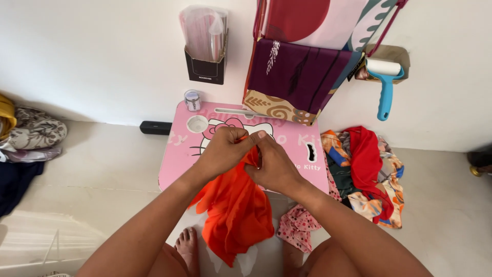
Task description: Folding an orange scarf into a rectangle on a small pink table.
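An orange cloth [237, 210] hangs from both my hands over the front edge of a small pink lap table [174, 166] with a cartoon cat print. My left hand [221, 150] pinches the cloth's top edge from the left. My right hand [274, 165] grips the same bunched edge from the right, fingers touching the left hand. The cloth drapes down between my knees, above my bare foot [187, 245].
A small round jar [192, 100] stands at the table's back left corner. A heap of colourful fabrics [366, 172] lies on the floor to the right, a pink patterned piece [297, 225] nearer. Folded fabrics [300, 74], a blue lint roller [384, 84] and a black holder [206, 61] hang on the wall.
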